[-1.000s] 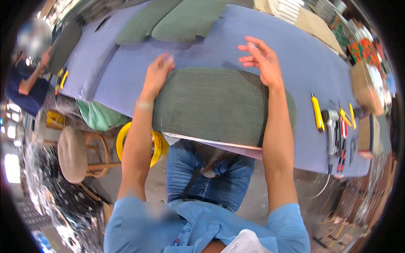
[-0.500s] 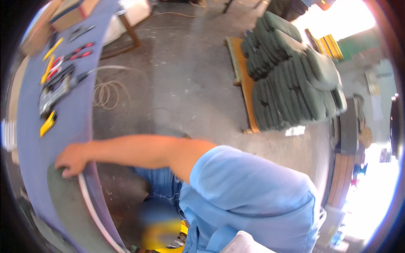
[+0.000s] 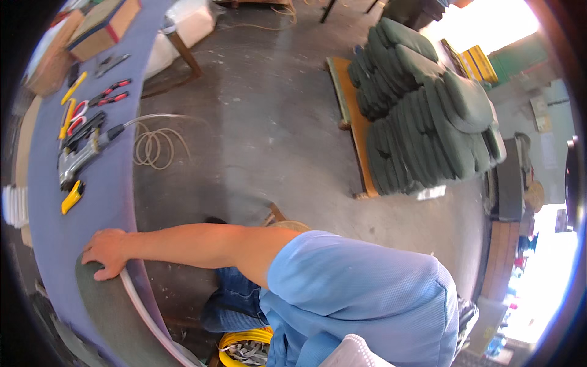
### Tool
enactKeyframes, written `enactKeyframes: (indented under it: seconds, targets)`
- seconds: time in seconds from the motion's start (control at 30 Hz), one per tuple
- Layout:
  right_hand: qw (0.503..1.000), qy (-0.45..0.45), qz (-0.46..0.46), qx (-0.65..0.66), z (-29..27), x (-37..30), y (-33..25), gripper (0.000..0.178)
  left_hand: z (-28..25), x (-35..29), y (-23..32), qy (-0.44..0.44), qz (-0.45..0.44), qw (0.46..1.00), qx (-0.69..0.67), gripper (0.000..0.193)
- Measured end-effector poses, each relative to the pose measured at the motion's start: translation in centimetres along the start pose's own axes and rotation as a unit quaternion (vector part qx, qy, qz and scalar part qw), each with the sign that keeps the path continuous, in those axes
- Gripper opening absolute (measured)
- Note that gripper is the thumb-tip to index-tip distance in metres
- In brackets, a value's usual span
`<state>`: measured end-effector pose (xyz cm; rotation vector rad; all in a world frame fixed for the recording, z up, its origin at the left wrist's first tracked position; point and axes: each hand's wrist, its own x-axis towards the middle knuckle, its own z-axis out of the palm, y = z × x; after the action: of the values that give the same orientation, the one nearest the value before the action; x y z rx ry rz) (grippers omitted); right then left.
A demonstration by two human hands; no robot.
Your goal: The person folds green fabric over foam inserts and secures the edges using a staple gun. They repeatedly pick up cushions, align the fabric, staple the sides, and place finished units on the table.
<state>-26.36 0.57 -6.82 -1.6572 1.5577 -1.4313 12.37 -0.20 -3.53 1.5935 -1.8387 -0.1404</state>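
Head view: metal tool (image 3: 79,162) lies left. Right grip (image 3: 109,252) touches curved cloth cushion (image 3: 113,312); can't tell whether it clasps.

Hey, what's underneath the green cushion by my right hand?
The green cushion lies over the blue-purple tabletop, which shows beside it. Whatever sits directly beneath can't be seen, because the cushion covers it.
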Motion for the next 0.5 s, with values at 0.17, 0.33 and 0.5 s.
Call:
enactKeyframes:
  seconds: [0.17, 0.33, 0.5]
  targets:
    - [0.996, 0.077, -0.003, -0.043, -5.9, -2.1, 0.6, 0.057, -0.5, 1.6, 2.3, 0.027, -0.015, 0.998, -0.055, 0.064]
    - [0.997, 0.077, 0.003, 0.017, -4.5, 0.0, 0.9, 0.063, -6.7, 1.1, 2.2, 0.072, -0.086, 0.992, -0.059, 0.067]
    - [0.979, 0.119, 0.122, 0.111, -6.7, 0.3, 0.3, 0.070, -7.1, 5.7, 5.6, -0.022, -0.037, 0.991, -0.129, 0.067]
